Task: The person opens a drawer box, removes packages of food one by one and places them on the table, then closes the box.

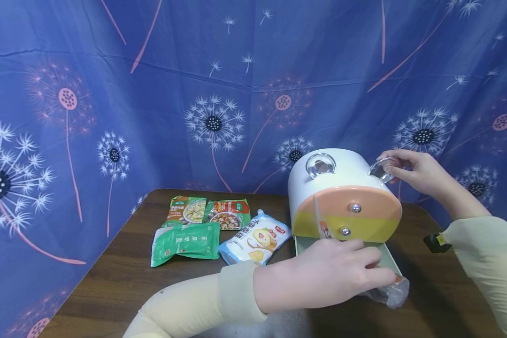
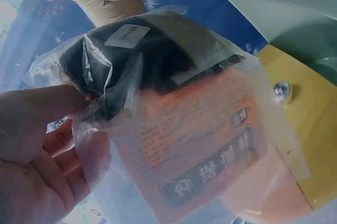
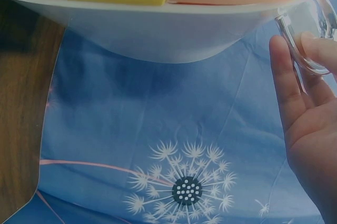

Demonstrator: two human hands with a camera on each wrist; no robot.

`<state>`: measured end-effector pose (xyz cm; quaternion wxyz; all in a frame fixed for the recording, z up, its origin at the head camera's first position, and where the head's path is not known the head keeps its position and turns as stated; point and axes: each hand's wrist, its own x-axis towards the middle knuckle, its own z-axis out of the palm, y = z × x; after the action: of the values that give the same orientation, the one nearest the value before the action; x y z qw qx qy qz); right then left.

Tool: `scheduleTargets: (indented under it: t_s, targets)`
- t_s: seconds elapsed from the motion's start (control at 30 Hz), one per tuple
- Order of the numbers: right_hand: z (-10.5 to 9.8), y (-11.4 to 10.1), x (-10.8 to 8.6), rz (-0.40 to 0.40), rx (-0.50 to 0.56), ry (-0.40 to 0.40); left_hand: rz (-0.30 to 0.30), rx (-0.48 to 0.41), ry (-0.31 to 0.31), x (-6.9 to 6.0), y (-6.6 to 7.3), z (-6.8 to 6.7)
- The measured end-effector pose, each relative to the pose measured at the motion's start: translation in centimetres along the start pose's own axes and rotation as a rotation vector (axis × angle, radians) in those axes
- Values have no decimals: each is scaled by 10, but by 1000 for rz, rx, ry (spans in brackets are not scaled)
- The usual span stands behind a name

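Observation:
My left hand [image 1: 325, 274] pinches the edge of a clear plastic packet [image 2: 195, 134] with a black top and an orange label. It holds the packet over the pulled-out pale green drawer [image 1: 392, 260] at the bottom of a rounded white storage box [image 1: 346, 169]. From the head view, the hand hides most of the packet and the drawer's inside. With thumb and fingers, my right hand [image 1: 422, 172] grips the right clear round ear-like piece [image 3: 309, 34] on top of the box. Orange and yellow drawer fronts [image 1: 321, 225] above look closed, each with a silver knob.
Left of the box lie a blue-white pouch [image 1: 257, 237], a green pouch [image 1: 186, 244] and two seasoning packets, one green-orange [image 1: 188, 210], one red-green [image 1: 228, 213]. A small black-yellow object [image 1: 437, 242] is by the right sleeve. Patterned blue cloth [image 1: 253, 94] hangs behind the wooden table [image 1: 118, 281].

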<state>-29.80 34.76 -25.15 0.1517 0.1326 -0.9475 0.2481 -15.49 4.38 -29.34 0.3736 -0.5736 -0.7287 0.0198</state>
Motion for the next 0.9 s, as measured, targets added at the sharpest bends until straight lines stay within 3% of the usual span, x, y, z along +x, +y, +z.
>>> scheduleTargets:
  t_s: [0.17,0.3,0.53,0.9]
  targets:
    - [0,0,1,-4,-16,5,2,3,63,-9,-5,-6]
    - [0,1,1,0,-22,4,1,-13,69,-16,-9,-13]
    - [1,0,1,8,-14,2,-6,41,140,-29,-16,-23]
    - [1,1,2,-2,-15,7,-44,96,276,-59,-32,-28]
